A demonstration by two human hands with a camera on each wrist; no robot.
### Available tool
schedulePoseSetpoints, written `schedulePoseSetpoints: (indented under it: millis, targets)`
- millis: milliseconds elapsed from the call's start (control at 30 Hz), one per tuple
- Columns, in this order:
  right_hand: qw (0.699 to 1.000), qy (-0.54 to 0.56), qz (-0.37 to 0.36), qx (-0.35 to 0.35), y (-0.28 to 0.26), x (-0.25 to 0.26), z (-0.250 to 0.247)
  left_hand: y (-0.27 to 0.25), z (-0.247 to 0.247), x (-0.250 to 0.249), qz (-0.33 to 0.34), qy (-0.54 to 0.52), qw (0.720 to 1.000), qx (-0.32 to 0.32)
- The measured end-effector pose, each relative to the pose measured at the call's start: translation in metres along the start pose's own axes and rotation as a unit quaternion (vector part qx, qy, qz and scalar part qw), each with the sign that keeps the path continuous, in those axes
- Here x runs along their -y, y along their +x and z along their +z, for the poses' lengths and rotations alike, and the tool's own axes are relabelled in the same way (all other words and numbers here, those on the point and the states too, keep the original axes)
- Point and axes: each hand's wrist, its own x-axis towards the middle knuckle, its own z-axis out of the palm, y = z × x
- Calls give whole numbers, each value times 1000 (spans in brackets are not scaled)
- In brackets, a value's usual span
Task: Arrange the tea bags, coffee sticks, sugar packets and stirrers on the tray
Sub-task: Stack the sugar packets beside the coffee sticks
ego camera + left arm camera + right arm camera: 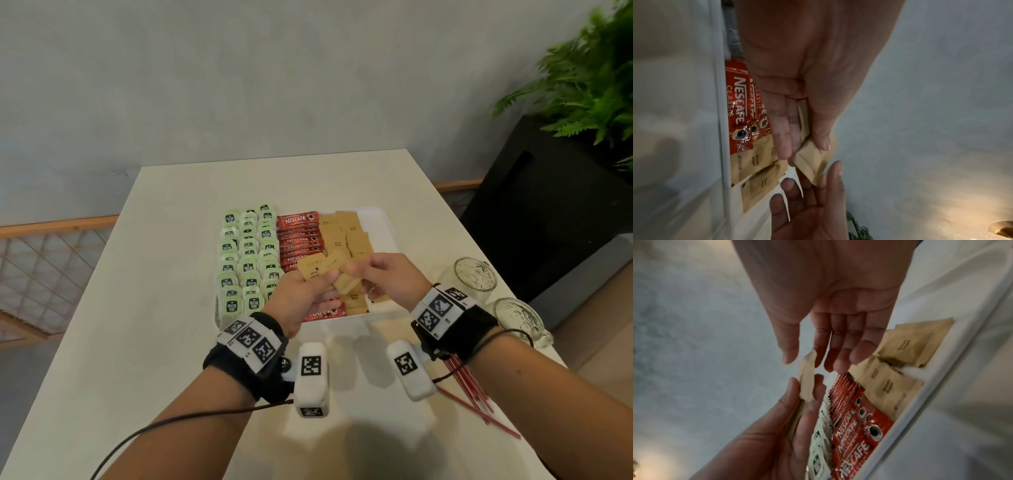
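A white tray (383, 219) holds rows of green tea bags (246, 260) on the left, red coffee sticks (298, 240) in the middle and brown sugar packets (346, 236) to the right. Above its near half, my left hand (329, 279) pinches a small bunch of sugar packets (315, 269) between thumb and fingers (785, 146). My right hand (356, 269) reaches in from the right, its fingers (840, 356) straight and its thumb apart, at the top edge of the held packets (806, 381). Red stirrers (469, 387) lie on the table under my right wrist.
Two glass mugs (474, 274) (520, 318) stand at the table's right edge, close to my right forearm. A black planter (548, 205) with a fern (589, 68) is beyond that edge. The tray's right strip (387, 240) shows bare white.
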Motion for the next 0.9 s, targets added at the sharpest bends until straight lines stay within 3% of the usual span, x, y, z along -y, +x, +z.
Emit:
schedulePoseSetpoints:
  millis: [133, 233, 367, 467, 567, 633, 733, 900]
  targets:
    - [999, -15, -6, 37, -2, 6, -5, -1, -6, -10, 21, 77, 997, 12]
    - [992, -103, -26, 61, 1, 19, -16, -1, -12, -27, 58, 150, 987, -10]
    - [974, -196, -78, 82, 1, 34, -22, -4, 0, -36, 81, 259, 961, 48]
    - [987, -127, -94, 16, 2, 35, -22, 1, 12, -29, 109, 229, 967, 9]
    - [995, -68, -71, -35, 3, 29, -27, 5, 16, -21, 93, 161, 982, -13]
    - [989, -124, -62, -57, 7, 21, -36, 6, 13, -17, 69, 133, 988, -33]
    - [956, -286, -47, -45, 9, 6, -50, 10, 4, -15, 27, 80, 994, -62]
    - [946, -324, -6, -13, 10, -15, -50, 12, -7, -10, 51, 98, 989, -103]
